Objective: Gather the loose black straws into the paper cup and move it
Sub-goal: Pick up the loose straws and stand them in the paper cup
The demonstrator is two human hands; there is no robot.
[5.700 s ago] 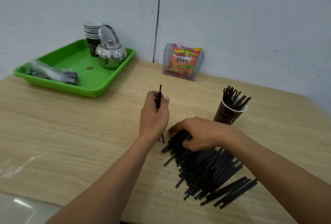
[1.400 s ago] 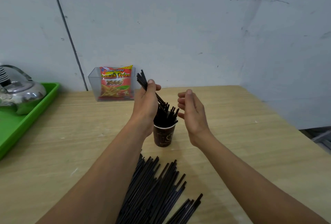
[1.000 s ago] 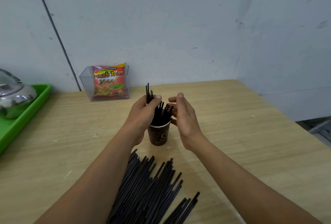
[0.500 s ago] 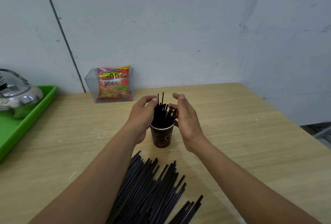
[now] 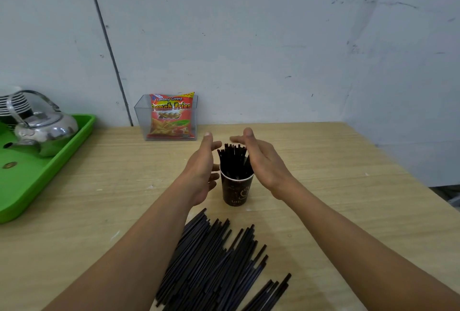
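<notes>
- We are looking down at a paper cup (image 5: pixel 236 190) that is standing upright near the middle of the table (image 5: pixel 348 211), with a bundle of black straws (image 5: pixel 232 161) sticking up out of its mouth.
- The left hand (image 5: pixel 201 169) is hovering just left of the cup, with fingers straight and slightly spread and the palm facing the bundle. Its lower fingers are lying close beside the rim, and we cannot tell whether they are touching it.
- The right hand (image 5: pixel 261 159) is mirroring it on the right, with fingers straight and together and the palm turned inward. Its edge is overlapping the bundle in our view, but we cannot tell whether it is touching.
- Both hands are flanking the bundle open-palmed and are gripping nothing.
- A heap of loose straws (image 5: pixel 214 261) is lying flat on the table, nearer to us than the cup and partly under the left forearm. A smaller group (image 5: pixel 271 290) is lying just beside it at the lower right.
- Behind the cup, against the wall (image 5: pixel 249 49), a clear holder (image 5: pixel 143 121) is carrying a red French Fries packet (image 5: pixel 171 116).
- At the far left, a green tray (image 5: pixel 37 186) is bearing a steel kettle (image 5: pixel 42 129), with a stack of cups (image 5: pixel 12 101) standing behind it.
</notes>
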